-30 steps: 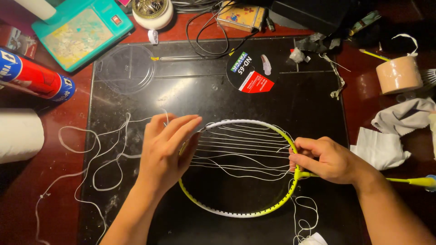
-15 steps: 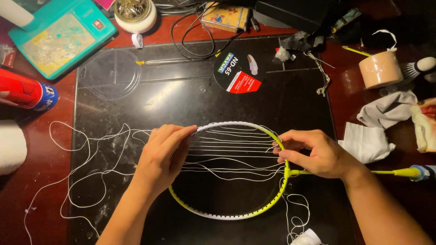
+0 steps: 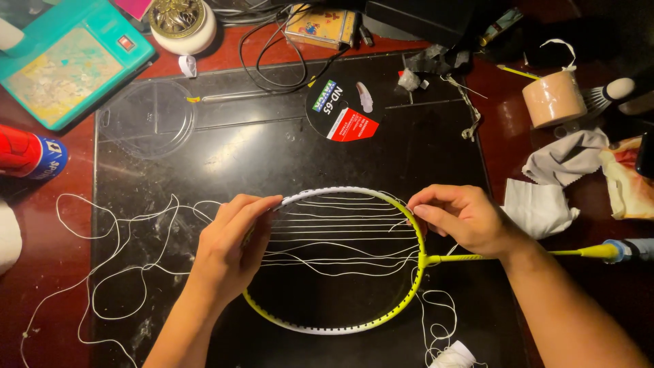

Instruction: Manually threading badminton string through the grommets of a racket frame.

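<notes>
A yellow badminton racket frame (image 3: 381, 315) lies flat on a black mat (image 3: 225, 150), partly strung with loose white string (image 3: 340, 235). My left hand (image 3: 231, 249) rests on the frame's left side, fingers together over the rim and pinching the string there. On the right side of the rim, just above the throat, my right hand (image 3: 463, 218) pinches the string. The shaft (image 3: 572, 253) runs right to a blue-ended grip (image 3: 630, 249). Slack string (image 3: 122, 272) coils over the mat to the left, and more (image 3: 436, 327) trails below the throat.
A clear plastic lid (image 3: 146, 119), a round black string package (image 3: 344, 109) and cables (image 3: 286, 68) lie at the back. A teal case (image 3: 68, 61), a red can (image 3: 30, 155), a tan tape roll (image 3: 553, 99), cloths (image 3: 545, 204) and a shuttlecock (image 3: 606, 95) surround the mat.
The view shifted so the racket sits lower and further left. My right hand moved up the right rim, and my left hand's fingers closed tighter on the left rim.
</notes>
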